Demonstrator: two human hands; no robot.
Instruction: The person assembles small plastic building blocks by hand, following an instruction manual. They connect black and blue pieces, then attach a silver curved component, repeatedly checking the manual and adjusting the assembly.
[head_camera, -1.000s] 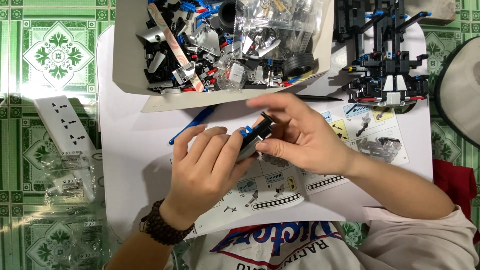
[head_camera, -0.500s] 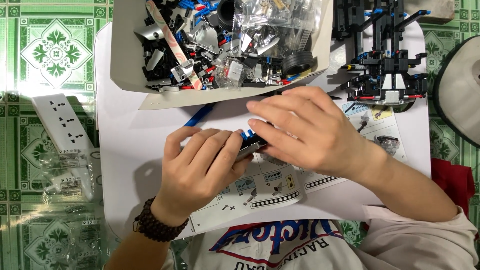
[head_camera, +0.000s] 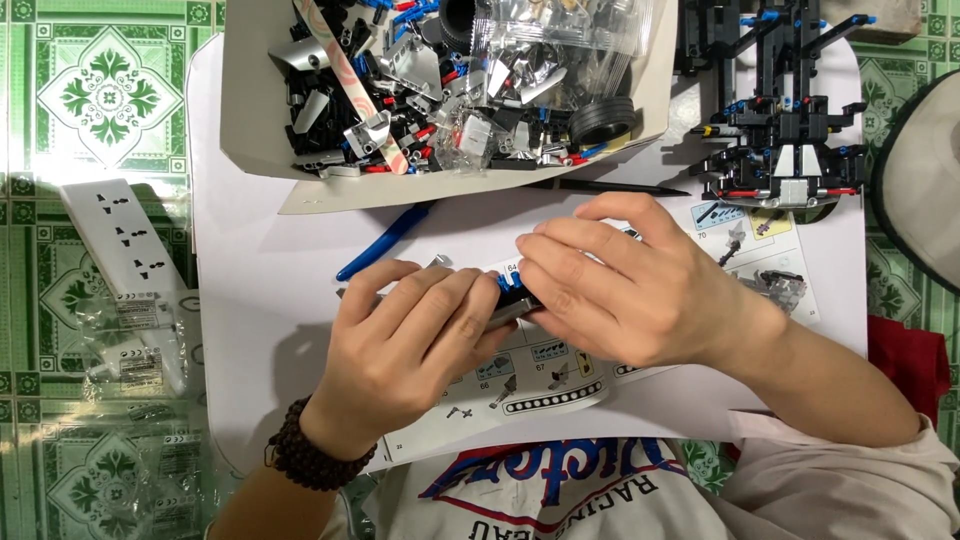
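My left hand and my right hand meet over an open instruction booklet on a white table. Both grip one small brick assembly of black, grey and blue pieces, mostly hidden under the fingers. The left fingers lie flat along its grey part; the right fingertips press on its blue and black end. A dark bead bracelet circles my left wrist.
A cardboard box of several loose bricks, clear bags and a black tyre stands at the back. A half-built black model sits back right. A blue tool lies by the box. A white power strip and plastic bags lie on the green tiled floor, left.
Both hands have lowered the small assembly from a tilted, lifted pose down flat onto the booklet, and my right fingers have closed over its end.
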